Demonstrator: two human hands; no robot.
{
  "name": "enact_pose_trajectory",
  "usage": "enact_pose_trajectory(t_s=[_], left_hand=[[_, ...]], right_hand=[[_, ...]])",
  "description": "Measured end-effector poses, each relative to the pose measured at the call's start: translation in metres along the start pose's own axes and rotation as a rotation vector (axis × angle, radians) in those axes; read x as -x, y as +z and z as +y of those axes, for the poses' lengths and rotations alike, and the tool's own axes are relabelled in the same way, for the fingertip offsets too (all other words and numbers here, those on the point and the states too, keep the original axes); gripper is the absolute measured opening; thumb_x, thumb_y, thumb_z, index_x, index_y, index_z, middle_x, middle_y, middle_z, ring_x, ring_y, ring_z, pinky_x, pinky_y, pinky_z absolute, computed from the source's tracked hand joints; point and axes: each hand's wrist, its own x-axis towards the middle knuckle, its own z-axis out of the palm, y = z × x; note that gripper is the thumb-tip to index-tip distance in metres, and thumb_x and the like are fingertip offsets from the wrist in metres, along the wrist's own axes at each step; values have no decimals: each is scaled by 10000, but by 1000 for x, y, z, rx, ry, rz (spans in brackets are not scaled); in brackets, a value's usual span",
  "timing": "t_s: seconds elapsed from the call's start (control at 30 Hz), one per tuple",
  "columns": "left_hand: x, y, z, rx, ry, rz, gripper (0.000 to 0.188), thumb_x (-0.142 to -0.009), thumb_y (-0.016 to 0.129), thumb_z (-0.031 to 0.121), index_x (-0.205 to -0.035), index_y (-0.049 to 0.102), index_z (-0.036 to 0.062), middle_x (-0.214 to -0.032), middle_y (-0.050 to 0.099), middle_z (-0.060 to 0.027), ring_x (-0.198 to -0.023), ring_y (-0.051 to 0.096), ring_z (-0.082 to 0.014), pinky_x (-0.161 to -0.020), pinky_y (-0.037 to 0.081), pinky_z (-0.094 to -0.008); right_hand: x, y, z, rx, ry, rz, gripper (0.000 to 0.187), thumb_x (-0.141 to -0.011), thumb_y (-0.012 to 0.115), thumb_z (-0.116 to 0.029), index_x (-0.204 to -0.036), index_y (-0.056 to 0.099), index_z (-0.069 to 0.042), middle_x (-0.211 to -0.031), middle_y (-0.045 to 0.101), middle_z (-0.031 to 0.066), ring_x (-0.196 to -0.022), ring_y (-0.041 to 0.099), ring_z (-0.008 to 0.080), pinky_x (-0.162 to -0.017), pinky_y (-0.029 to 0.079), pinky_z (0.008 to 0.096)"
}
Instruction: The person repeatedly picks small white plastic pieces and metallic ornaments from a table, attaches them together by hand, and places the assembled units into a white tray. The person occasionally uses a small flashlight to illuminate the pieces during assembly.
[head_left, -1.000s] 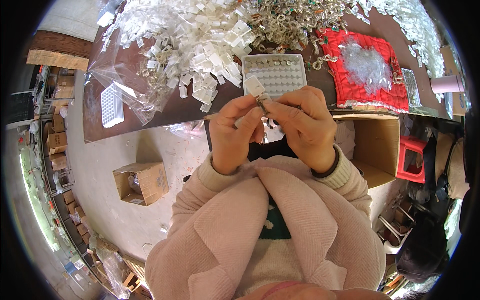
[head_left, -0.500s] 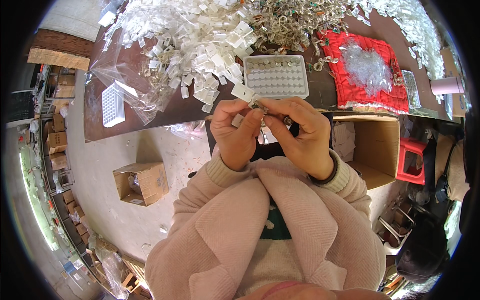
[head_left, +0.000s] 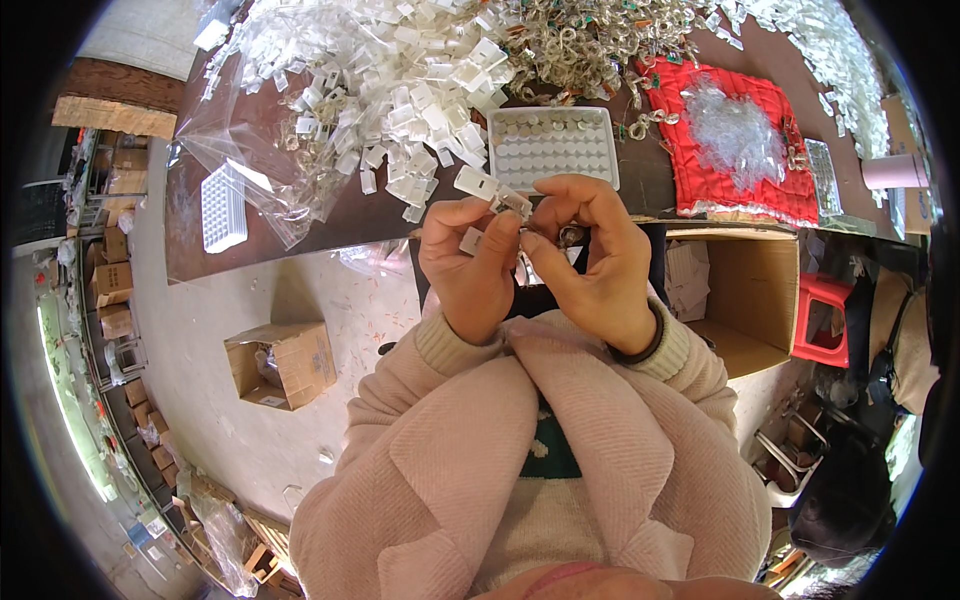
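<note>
My left hand (head_left: pixel 466 262) is closed, with thumb and forefinger pinching a small white plastic piece (head_left: pixel 476 183) whose flat end juts out past the fingertips. A clear part (head_left: pixel 513 203) sits against that piece at the fingertips. Another white piece (head_left: pixel 471 240) shows within the curl of the same hand. My right hand (head_left: pixel 603 268) meets it fingertip to fingertip, its thumb and forefinger closed on a clear strap-like piece; a loop (head_left: pixel 570 236) of it shows between the fingers. Just where the two parts touch is partly hidden by my fingers.
Beyond my hands, a tray (head_left: pixel 553 165) of round silvery discs stands on the brown table (head_left: pixel 290 255). Heaps of white pieces (head_left: pixel 420 110) and clear straps (head_left: pixel 580 50) lie behind. To the right are a red cloth (head_left: pixel 690 185) with clear bits and an open carton (head_left: pixel 755 300) below.
The white piece has tilted and shifted slightly left in my left fingertips. My right forefinger has lifted and bent away from it, baring the clear part and the loop.
</note>
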Motion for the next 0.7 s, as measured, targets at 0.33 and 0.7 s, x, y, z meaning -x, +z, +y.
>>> enact_pose_trajectory(t_s=[0.33,0.7], left_hand=[[1,4,-3,-68,34,10,265,-906,693,-47,-1110,570,70,-886,642,-71,-641,547,-69,-525,445,-206],[-3,-2,-1,-124,100,-83,251,-906,696,-37,-1097,561,55,-886,642,-72,-632,535,-59,-513,426,-194]], right_hand=[[0,1,2,97,-26,-10,380,-835,649,128,-1188,568,11,-884,638,26,-776,574,59,-713,454,200],[-9,-8,-3,-44,30,8,353,-845,678,90,-1170,578,-7,-894,644,40,-819,600,79,-725,478,222]])
